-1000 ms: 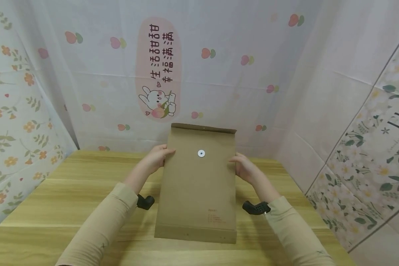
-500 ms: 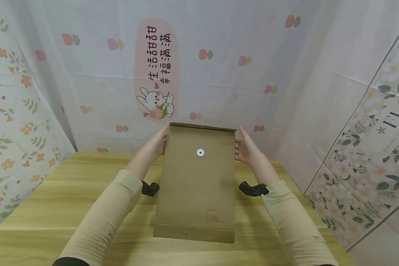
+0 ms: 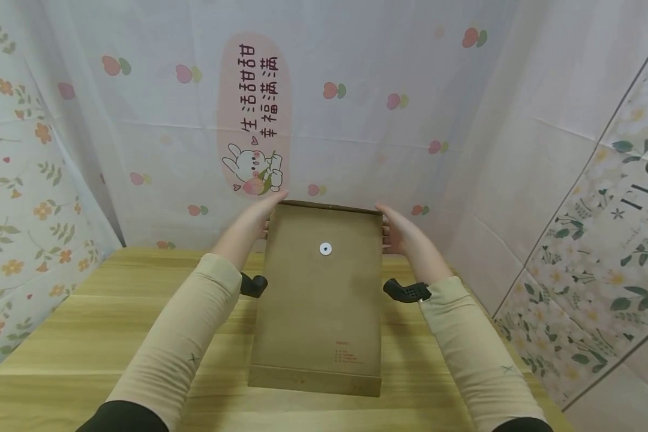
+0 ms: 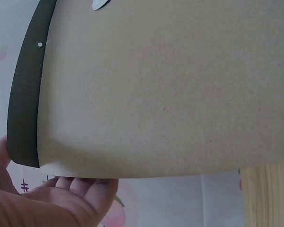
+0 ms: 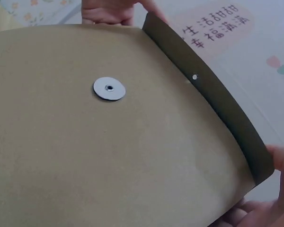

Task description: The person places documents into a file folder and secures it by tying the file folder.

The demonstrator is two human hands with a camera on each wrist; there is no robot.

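A brown kraft document envelope (image 3: pixel 321 306) leans up from the table, with its narrow flap (image 5: pixel 210 94) raised along the top edge. On its front is a round white button (image 3: pixel 326 248), with small red print low on the right. My left hand (image 3: pixel 252 223) holds the upper left corner, thumb at the flap's end and fingers partly hidden behind the envelope. At the upper right corner my right hand (image 3: pixel 407 233) grips in the same way, its thumb touching the flap's end. Both wrist views show fingers under the side edges.
The wooden table (image 3: pixel 140 336) lies beneath the envelope. Behind it hangs a white printed curtain (image 3: pixel 356 132); floral sheets flank both sides. Black wrist-worn devices (image 3: pixel 407 291) stick out from both sleeves beside the envelope.
Both thumbs have left the envelope's front, lifted, and come in to the ends of the flap. The hands have moved up toward the top corners. The envelope has barely shifted.
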